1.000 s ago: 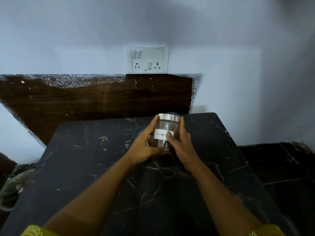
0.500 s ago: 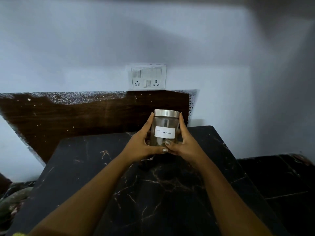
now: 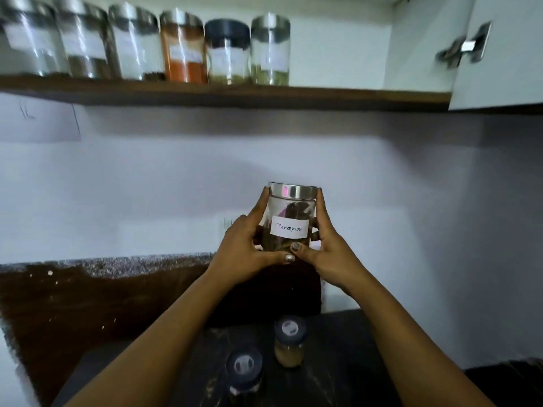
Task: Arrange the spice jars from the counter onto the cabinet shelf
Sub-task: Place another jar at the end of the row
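Cinnamon jar (image 3: 289, 220) upright, held in air betw both hands. Left hand (image 3: 245, 251) & right hand (image 3: 326, 248) wrapped round sides, thumbs across front near base.

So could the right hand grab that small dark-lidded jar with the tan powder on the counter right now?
Probably not yet. The right hand and left hand together grip the cinnamon jar, raised well above the small jar. Nothing blocks the path down, but the hand is occupied.

A single head-worn wide-angle camera looks forward and slightly upward from close range, taking in the cabinet shelf (image 3: 223, 95) above and the bench (image 3: 338, 362) below.
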Motion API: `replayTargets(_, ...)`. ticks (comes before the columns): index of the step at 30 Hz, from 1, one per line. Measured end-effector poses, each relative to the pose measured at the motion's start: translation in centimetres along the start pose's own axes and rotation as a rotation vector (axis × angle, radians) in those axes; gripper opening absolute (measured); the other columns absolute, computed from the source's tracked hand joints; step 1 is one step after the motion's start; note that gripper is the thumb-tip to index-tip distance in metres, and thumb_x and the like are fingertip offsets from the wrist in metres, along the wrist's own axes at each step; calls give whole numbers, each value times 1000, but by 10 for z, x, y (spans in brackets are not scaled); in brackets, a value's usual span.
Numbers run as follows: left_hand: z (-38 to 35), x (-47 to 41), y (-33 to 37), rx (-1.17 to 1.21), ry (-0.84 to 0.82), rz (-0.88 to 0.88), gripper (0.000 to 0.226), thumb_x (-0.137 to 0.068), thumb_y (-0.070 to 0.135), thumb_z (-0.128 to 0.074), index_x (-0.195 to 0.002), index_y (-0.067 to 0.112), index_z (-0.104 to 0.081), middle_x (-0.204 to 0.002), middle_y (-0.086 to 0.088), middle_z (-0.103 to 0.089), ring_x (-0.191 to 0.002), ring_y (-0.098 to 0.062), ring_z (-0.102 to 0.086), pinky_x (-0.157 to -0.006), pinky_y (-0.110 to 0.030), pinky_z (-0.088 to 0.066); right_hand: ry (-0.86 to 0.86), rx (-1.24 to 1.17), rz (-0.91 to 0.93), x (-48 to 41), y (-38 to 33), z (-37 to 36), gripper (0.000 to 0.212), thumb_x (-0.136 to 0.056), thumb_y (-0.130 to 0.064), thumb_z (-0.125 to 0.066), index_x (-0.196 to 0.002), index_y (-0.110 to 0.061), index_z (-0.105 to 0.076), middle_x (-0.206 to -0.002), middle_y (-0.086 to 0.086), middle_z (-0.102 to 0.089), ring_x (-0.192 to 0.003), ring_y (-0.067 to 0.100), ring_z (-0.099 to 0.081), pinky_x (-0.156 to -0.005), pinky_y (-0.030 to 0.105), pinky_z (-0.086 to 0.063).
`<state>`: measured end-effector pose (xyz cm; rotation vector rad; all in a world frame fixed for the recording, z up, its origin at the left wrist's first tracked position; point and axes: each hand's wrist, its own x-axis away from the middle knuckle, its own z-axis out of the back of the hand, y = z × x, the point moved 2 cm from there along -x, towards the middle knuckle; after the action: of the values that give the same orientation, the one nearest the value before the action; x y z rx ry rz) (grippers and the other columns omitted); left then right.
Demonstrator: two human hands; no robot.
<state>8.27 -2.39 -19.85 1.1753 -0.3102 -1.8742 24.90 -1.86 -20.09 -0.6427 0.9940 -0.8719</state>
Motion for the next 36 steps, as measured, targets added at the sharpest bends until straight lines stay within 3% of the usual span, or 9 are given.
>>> replayTargets(3, 15, -31, 18, -31, 40, -61, 107, -67, 38, -80, -133, 61, 1, -130, 0, -55, -106, -12, -58, -83, -9, -43, 33, 71, 97, -21, -27, 19, 97, -88, -27, -62, -130, -58, 20, -149, -10, -31, -130, 17, -38, -107, 42, -37)
replayTargets(8, 37, -80, 48, -8, 68, -134, 113, -64, 32, -84, -137, 57, -1, -114, -3, -61, -100, -8, -62, -80, -7, -46, 44, 88, 210, -57, -65, 51, 99, -89, -21, -62, -138, -49, 20, -125, -34, -36, -114, 6, -47, -95, 24, -43)
replayTargets(12, 48, -117, 72, -39, 156, -217, 114, -65, 30, -83, -136, 60, 0, -108, 2, -64, -96, -7, -63, -76, -6, -47, 107, 127, 308, -89, -92, 77, 98, -89, -18, -62, -142, -46, 16, -130, -19, -45, -121, 14, -47, -101, 35, -43)
replayTargets(18, 55, -174, 106, -43, 223, -347, 111, -68, 20, -81, -131, 66, -2, -117, 19, -56, -103, 2, -59, -81, -13, -50, 128, 74, 379, -137, -114, 112, 97, -91, -13, -59, -141, -44, 18, -135, -24, -36, -116, -2, -46, -86, 2, -40)
replayTargets(22, 47, -213, 106, 48, 297, -305, 96, -63, 15, -84, -139, 27, -26, -94, 34, -60, -90, 15, -60, -74, -5, -48, 166, 128, 456, -168, -118, 129, 90, -93, -13, -54, -139, -46, 17, -142, -19, -30, -131, 7, -38, -108, 32, -38)
replayTargets(26, 36, -239, 101, -37, 417, -281, 67, -65, 27, -82, -112, 38, -35, -90, 28, -62, -89, 12, -61, -71, -10, -49, 265, 258, 503, -192, -114, 145, 87, -94, -24, -54, -136, -52, 16, -148, -15, -29, -129, 7, -41, -104, 35, -42)
replayTargets(30, 24, -252, 94, -122, 444, -251, 52, -74, 32, -74, -115, 33, -42, -109, 17, -62, -102, -4, -60, -84, -30, -52, 308, 352, 468, -212, -100, 151, 87, -94, -32, -53, -130, -56, 23, -141, -5, -36, -120, 12, -48, -99, 33, -44)
replayTargets(33, 18, -255, 93, -242, 515, -254, 52, -80, 38, -67, -125, 31, -43, -112, 15, -60, -102, -6, -58, -82, -27, -50, 320, 369, 407, -225, -92, 153, 82, -95, -38, -48, -126, -60, 25, -132, 0, -42, -120, 17, -48, -105, 40, -37)
replayTargets(36, 18, -262, 97, -332, 534, -225, 41, -84, 39, -62, -121, 28, -47, -104, 10, -64, -95, -11, -61, -70, -23, -43, 343, 440, 341, -236, -89, 151, 70, -98, -42, -35, -136, -50, 24, -131, 2, -47, -124, 19, -42, -113, 46, -20)
